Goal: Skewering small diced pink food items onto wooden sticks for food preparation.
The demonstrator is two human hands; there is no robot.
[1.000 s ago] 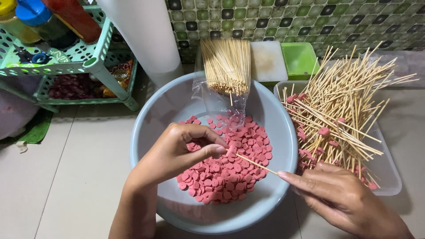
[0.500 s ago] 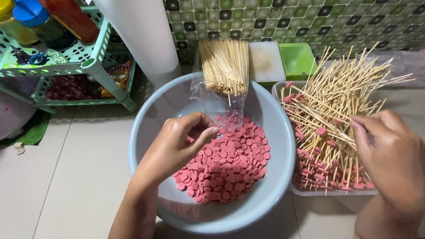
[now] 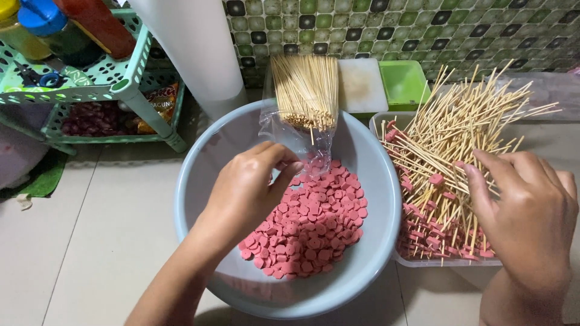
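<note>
My left hand (image 3: 251,187) hovers over a heap of round pink sausage slices (image 3: 314,226) in a light blue basin (image 3: 202,199). Its fingertips are pinched together at the edge of a clear plastic bag (image 3: 302,142). A bundle of bamboo skewers (image 3: 305,90) sits in this bag. Whether anything is between the fingertips is hidden. My right hand (image 3: 525,205) rests with fingers spread on a pile of loaded skewers (image 3: 447,151) in a clear rectangular tray (image 3: 447,261). Pink slices are threaded on the near ends of these sticks.
A green plastic rack (image 3: 121,84) with bottles (image 3: 96,24) and snack packets stands at the far left. A white cylinder (image 3: 193,48) rises behind the basin. A white block (image 3: 361,84) and a small green container (image 3: 405,81) sit against the mosaic-tiled wall.
A second ago my right hand held a skewer over the basin. It has moved right onto the tray pile. My left hand has lifted from the slices toward the bag.
</note>
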